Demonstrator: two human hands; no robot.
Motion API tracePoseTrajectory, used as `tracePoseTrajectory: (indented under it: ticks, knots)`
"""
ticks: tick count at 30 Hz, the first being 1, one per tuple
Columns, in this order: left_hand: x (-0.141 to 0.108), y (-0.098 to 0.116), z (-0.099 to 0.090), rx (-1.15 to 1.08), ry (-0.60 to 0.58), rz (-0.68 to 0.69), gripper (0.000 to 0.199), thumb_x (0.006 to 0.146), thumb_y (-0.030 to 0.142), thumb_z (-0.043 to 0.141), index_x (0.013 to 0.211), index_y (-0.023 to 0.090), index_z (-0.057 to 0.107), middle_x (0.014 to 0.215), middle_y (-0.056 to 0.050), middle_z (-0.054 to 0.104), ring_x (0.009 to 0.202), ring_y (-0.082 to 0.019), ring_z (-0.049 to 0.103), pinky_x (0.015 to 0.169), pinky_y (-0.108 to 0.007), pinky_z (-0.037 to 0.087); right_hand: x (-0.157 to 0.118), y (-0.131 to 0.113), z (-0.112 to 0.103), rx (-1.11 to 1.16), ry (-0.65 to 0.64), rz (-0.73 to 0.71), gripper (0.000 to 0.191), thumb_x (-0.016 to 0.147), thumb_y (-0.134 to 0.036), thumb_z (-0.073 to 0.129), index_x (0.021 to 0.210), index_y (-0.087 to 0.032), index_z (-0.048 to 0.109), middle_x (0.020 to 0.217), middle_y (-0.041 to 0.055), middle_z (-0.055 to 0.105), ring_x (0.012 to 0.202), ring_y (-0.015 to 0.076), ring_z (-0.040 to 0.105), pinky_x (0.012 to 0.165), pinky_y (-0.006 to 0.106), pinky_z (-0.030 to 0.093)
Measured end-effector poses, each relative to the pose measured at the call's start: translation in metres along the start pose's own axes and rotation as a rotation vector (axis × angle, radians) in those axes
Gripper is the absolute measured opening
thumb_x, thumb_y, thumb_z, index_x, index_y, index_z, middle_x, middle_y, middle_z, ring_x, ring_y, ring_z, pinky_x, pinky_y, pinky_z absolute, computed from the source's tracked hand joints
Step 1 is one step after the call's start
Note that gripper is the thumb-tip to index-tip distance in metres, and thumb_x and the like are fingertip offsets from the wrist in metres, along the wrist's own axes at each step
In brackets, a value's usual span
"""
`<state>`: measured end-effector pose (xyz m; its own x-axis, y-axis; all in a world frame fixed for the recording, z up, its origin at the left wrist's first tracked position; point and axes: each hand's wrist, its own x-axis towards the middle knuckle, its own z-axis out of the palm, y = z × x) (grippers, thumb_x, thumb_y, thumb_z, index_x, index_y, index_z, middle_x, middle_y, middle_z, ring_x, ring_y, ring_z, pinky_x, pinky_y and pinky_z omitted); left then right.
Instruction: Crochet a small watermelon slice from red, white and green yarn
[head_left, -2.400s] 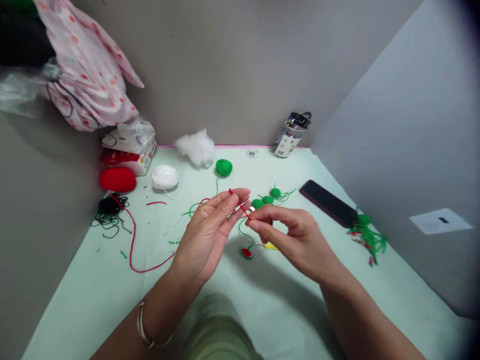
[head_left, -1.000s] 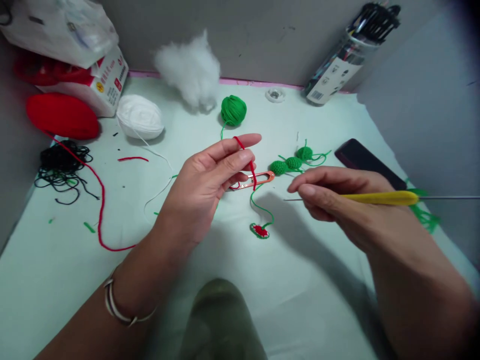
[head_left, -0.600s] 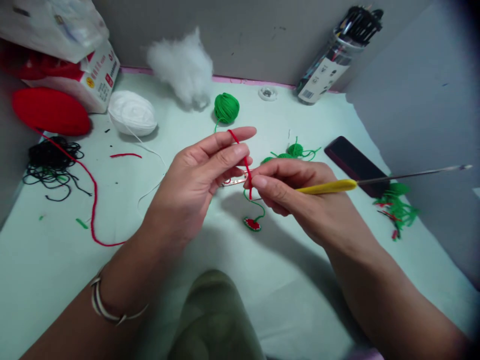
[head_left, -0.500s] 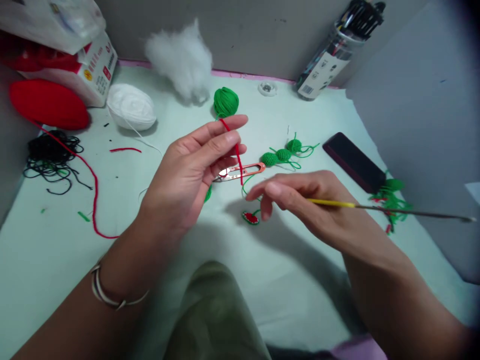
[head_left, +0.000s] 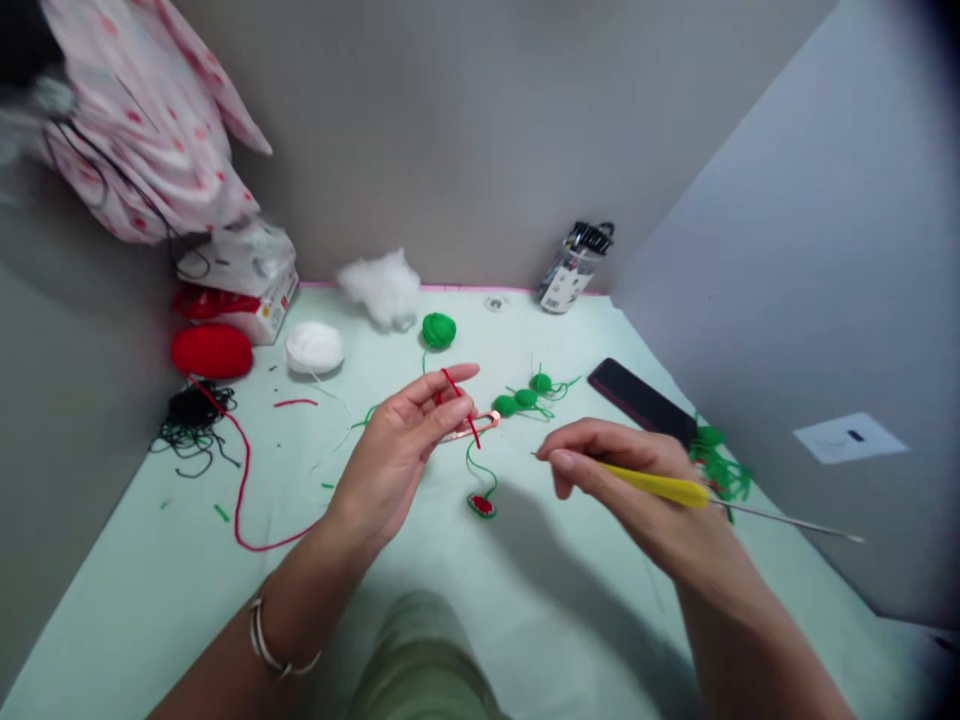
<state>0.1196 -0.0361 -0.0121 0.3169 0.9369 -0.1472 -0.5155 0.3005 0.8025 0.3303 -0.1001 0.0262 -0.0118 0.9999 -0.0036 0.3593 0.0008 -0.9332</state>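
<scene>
The red yarn is held in front of the left hand; it is laid over the index finger, which is stretched out, and is pinched below by the thumb and another finger. By the right hand, the yellow-handled hook is gripped between curled fingers and thumb, its thin tip pointed toward the yarn but apart from it. Under the left fingertips, orange snips are seen, near the green crocheted balls. Nearer to the camera, a small red-and-green piece is placed on the table.

Pale table: red yarn ball, white yarn ball, phone (dark).
</scene>
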Motion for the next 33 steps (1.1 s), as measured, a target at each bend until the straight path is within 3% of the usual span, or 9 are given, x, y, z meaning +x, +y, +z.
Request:
tracePoseTrajectory:
  ticks: [4, 8, 11, 13, 16, 22, 24, 30, 33]
  knots:
    - [-0.009, 0.006, 0.005, 0.199, 0.057, 0.11, 0.024, 0.087, 0.027, 0.087, 0.111, 0.028, 0.086, 0.081, 0.003, 0.067, 0.082, -0.014, 0.064, 0.083, -0.025, 0.055, 0.021, -0.018, 0.021, 0.073, -0.062, -0.036, 0.024, 0.093, -0.043, 0.075, 0.084, -0.021, 0.078, 0.067, 0.0008, 0.069, 0.063, 0.0151, 0.058, 0.058, 0.027, 0.043]
    - [-0.017, 0.006, 0.003, 0.495, 0.188, 0.436, 0.021, 0.09, 0.025, 0.084, 0.108, 0.036, 0.086, 0.087, 0.001, 0.075, 0.089, -0.02, 0.065, 0.087, -0.033, 0.054, 0.036, -0.02, 0.037, 0.284, -0.132, 0.02, 0.03, 0.092, -0.051, 0.076, 0.093, -0.021, 0.074, 0.059, -0.0021, 0.066, 0.058, 0.0125, 0.048, 0.056, 0.026, 0.035]
    - [-0.018, 0.004, -0.001, 0.723, 0.14, 0.735, 0.027, 0.09, 0.018, 0.081, 0.106, 0.039, 0.088, 0.094, -0.002, 0.081, 0.09, -0.025, 0.064, 0.089, -0.039, 0.052, 0.042, -0.017, 0.05, 0.496, -0.16, 0.083, 0.033, 0.087, -0.053, 0.078, 0.095, -0.021, 0.077, 0.066, -0.0005, 0.069, 0.055, 0.011, 0.043, 0.053, 0.027, 0.033]
    - [-0.017, 0.003, -0.002, 0.792, 0.095, 0.815, 0.031, 0.09, 0.015, 0.08, 0.107, 0.04, 0.088, 0.088, -0.002, 0.081, 0.085, -0.026, 0.063, 0.084, -0.04, 0.051, 0.045, -0.015, 0.058, 0.585, -0.095, 0.087, 0.031, 0.079, -0.05, 0.085, 0.086, -0.02, 0.08, 0.065, -0.0012, 0.066, 0.055, 0.0104, 0.04, 0.054, 0.028, 0.033]
    - [-0.016, 0.0, 0.001, 0.745, 0.098, 0.758, 0.026, 0.087, 0.017, 0.083, 0.102, 0.038, 0.089, 0.084, -0.002, 0.08, 0.085, -0.025, 0.063, 0.083, -0.038, 0.051, 0.049, -0.013, 0.061, 0.633, -0.001, 0.121, 0.027, 0.069, -0.043, 0.092, 0.079, -0.02, 0.08, 0.067, -0.0003, 0.068, 0.056, 0.0099, 0.039, 0.054, 0.028, 0.031]
    - [-0.015, -0.001, 0.008, 0.279, 0.165, 0.229, 0.02, 0.09, 0.036, 0.084, 0.109, 0.03, 0.085, 0.098, -0.002, 0.08, 0.095, -0.021, 0.071, 0.088, -0.031, 0.057, 0.051, -0.013, 0.051, 0.608, 0.002, 0.122, 0.032, 0.067, -0.041, 0.095, 0.079, -0.02, 0.074, 0.065, -0.0041, 0.062, 0.056, 0.0092, 0.044, 0.053, 0.026, 0.03]
    - [-0.013, 0.002, 0.007, 0.277, 0.16, 0.223, 0.017, 0.09, 0.034, 0.083, 0.106, 0.029, 0.086, 0.097, -0.002, 0.079, 0.095, -0.02, 0.071, 0.086, -0.029, 0.057, 0.05, -0.015, 0.047, 0.531, -0.049, 0.097, 0.032, 0.07, -0.04, 0.094, 0.082, -0.02, 0.072, 0.069, -0.0032, 0.065, 0.06, 0.0105, 0.051, 0.055, 0.026, 0.034]
    - [-0.012, 0.011, 0.001, 0.617, 0.058, 0.466, 0.015, 0.09, 0.023, 0.08, 0.099, 0.031, 0.089, 0.105, -0.005, 0.077, 0.098, -0.024, 0.07, 0.087, -0.032, 0.057, 0.047, -0.019, 0.036, 0.454, -0.152, 0.081, 0.034, 0.075, -0.039, 0.093, 0.086, -0.022, 0.066, 0.076, -0.003, 0.069, 0.073, 0.0149, 0.067, 0.068, 0.028, 0.048]
    - [-0.012, 0.012, 0.001, 0.634, -0.004, 0.444, 0.013, 0.091, 0.026, 0.08, 0.098, 0.031, 0.09, 0.099, -0.006, 0.078, 0.095, -0.025, 0.07, 0.086, -0.034, 0.057, 0.047, -0.018, 0.035, 0.454, -0.172, 0.071, 0.033, 0.078, -0.04, 0.091, 0.087, -0.022, 0.065, 0.08, -0.0023, 0.069, 0.077, 0.016, 0.069, 0.072, 0.029, 0.05]
